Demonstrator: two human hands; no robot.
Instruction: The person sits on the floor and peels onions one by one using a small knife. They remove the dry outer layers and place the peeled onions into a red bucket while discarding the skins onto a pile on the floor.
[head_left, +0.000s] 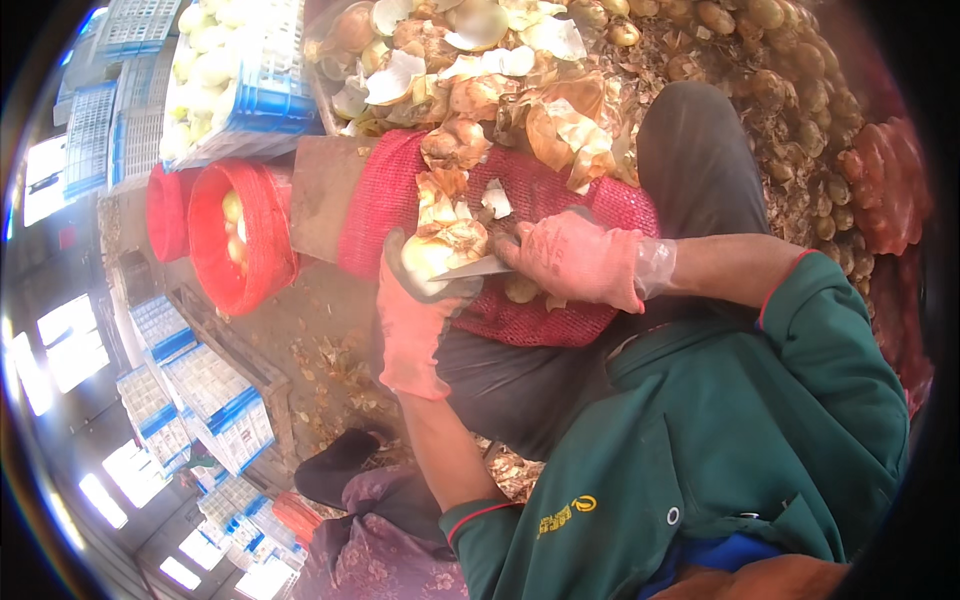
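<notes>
In my gloved left hand (415, 322) rests a partly peeled onion (427, 259), its pale flesh bare on one side. Brown papery skin (465, 240) still hangs from its other side. My gloved right hand (574, 259) grips a knife, and the knife's blade (472, 268) lies against the onion's lower edge. A red mesh sack (540, 322) is spread across my lap under both hands. Loose skin pieces (495, 199) lie on it. The knife's handle is mostly hidden inside my right glove.
Onion skins and onions (480, 94) heap up just beyond my lap. Many unpeeled onions (810, 97) cover the right side. To the left stand a red mesh-lined bucket (255, 262) with onions inside and a blue-and-white crate (274, 112) of peeled onions. Another person's leg (390, 540) is at lower left.
</notes>
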